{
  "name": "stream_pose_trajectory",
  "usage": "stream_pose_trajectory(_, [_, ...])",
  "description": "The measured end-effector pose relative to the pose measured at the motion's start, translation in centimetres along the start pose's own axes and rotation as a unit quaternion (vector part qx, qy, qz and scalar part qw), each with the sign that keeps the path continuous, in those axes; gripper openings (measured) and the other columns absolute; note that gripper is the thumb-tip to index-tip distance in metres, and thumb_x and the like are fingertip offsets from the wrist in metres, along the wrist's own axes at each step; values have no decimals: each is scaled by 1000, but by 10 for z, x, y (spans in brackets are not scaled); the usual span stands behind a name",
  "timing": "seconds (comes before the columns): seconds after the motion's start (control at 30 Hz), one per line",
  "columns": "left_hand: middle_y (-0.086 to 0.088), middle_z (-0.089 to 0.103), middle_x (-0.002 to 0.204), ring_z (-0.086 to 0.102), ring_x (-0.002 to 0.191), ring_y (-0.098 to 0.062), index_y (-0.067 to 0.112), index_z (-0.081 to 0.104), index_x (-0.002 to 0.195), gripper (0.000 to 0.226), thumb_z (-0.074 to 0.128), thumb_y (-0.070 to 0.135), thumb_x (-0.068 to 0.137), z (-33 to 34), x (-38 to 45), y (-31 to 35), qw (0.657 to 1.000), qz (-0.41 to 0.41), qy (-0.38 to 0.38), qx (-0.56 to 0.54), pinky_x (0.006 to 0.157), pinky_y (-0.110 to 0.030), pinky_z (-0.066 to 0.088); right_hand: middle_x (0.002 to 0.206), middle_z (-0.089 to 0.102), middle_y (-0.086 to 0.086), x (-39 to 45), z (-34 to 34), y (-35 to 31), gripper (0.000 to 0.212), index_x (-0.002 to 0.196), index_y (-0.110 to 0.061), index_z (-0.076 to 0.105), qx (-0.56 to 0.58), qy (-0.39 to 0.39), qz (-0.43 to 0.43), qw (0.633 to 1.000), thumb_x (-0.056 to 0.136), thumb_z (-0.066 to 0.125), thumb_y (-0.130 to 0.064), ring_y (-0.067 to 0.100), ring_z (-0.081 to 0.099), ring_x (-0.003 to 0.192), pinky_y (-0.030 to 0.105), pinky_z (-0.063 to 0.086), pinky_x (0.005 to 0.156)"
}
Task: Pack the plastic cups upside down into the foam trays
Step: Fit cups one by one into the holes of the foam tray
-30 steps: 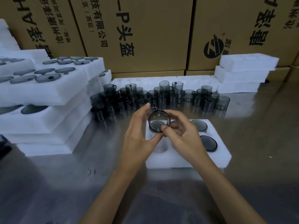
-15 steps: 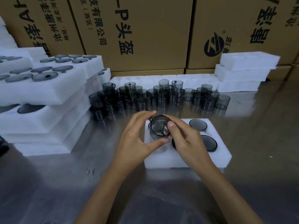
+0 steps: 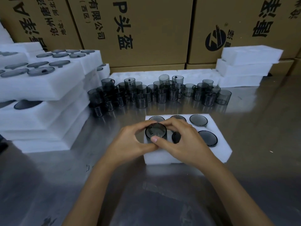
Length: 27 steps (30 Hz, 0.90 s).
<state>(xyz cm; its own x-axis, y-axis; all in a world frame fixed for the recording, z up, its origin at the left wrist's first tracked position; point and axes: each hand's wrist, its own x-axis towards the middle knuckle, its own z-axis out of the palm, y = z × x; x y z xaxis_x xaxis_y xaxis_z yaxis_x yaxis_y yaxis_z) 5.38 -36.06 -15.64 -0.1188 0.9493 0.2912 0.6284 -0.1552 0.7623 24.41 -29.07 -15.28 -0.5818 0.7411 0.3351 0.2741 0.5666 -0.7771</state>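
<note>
A white foam tray [image 3: 218, 154] lies on the steel table in front of me. Upside-down smoky grey plastic cups sit in its holes, among them one at the back right [image 3: 198, 119] and one at the front right [image 3: 208, 138]. Both hands hold another grey cup [image 3: 155, 131], bottom up, sunk partway into the tray's front-left hole. My left hand [image 3: 130, 142] curls round its left side. My right hand [image 3: 182, 141] wraps its right side, thumb at the near rim. A cluster of loose cups [image 3: 156, 93] stands behind the tray.
Stacks of filled foam trays [image 3: 42, 88] rise at the left. Empty foam trays [image 3: 246, 66] are piled at the back right, and more foam [image 3: 146, 75] lies behind the loose cups. Cardboard boxes [image 3: 146, 30] wall off the back.
The cup, held tilted above the tray a second ago, has been turned bottom up and lowered into the front-left hole. Both hands came down with it.
</note>
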Motion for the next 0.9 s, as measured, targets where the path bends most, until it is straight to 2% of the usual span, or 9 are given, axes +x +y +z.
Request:
stream_pose_trajectory(0.2, [36,58,129,47,122,19,52,54,131,77,75,63,57,1,-2,1,998,-48,-23,34,103,-16,39,124,53,-18,1,-4,5,58,112,-42,63,-92,-16,21,995,66,62,-77,6,48,122,30,42,105])
stream_pose_trajectory(0.3, [37,47,140,35,131,21,47,51,139,84,74,60,60,-6,-5,5,993,-76,-91,4,114,-20,29,129,56,-16,1,-5,5,62,115,-33,67,-157,-1,-13,987,69,63,-75,2,35,131,26,30,107])
stream_pose_trajectory(0.37, [40,42,142,24,137,21,46,53,138,75,72,52,66,-13,-5,6,986,-82,-129,-60,116,-21,23,128,60,-20,1,-5,6,58,112,-29,70,-188,5,-50,981,72,67,-72,-1,32,132,23,23,104])
stream_pose_trajectory(0.47, [37,32,151,17,141,18,45,51,141,56,69,37,88,-11,-1,0,986,-84,-83,-116,121,-29,17,132,59,-22,1,-4,8,55,111,-27,72,-209,2,-61,976,75,71,-69,1,31,135,21,17,99])
stream_pose_trajectory(0.57, [27,16,161,14,148,7,47,29,151,63,59,30,99,4,5,-11,985,-115,-76,-107,125,-39,16,141,54,-20,1,-5,7,60,118,-28,72,-217,-11,-59,974,77,68,-71,2,27,140,21,16,101])
stream_pose_trajectory(0.63, [25,21,160,24,145,4,47,24,153,70,61,33,96,11,8,-20,977,-136,-80,-145,121,-35,25,149,49,-16,1,-6,6,67,128,-28,68,-226,-21,-60,972,79,63,-73,4,26,142,22,16,106])
stream_pose_trajectory(0.7, [39,36,147,38,132,17,51,24,151,82,67,44,82,12,9,-26,969,-146,-75,-186,108,-21,37,152,46,-15,0,-6,4,69,134,-30,65,-232,-19,-64,970,82,57,-74,5,26,143,22,15,108])
stream_pose_trajectory(0.77, [53,43,128,43,121,25,53,23,149,89,70,50,73,10,9,-29,965,-145,-80,-202,93,-10,42,149,50,-17,-1,-6,2,61,127,-33,70,-237,-5,-72,969,84,52,-73,6,30,140,21,16,108])
stream_pose_trajectory(0.9, [53,50,120,47,117,24,52,25,148,86,71,48,76,12,8,-30,957,-150,-97,-227,83,0,43,141,60,-14,-1,-2,2,36,117,-35,75,-255,15,-65,965,94,56,-55,9,36,139,22,19,105])
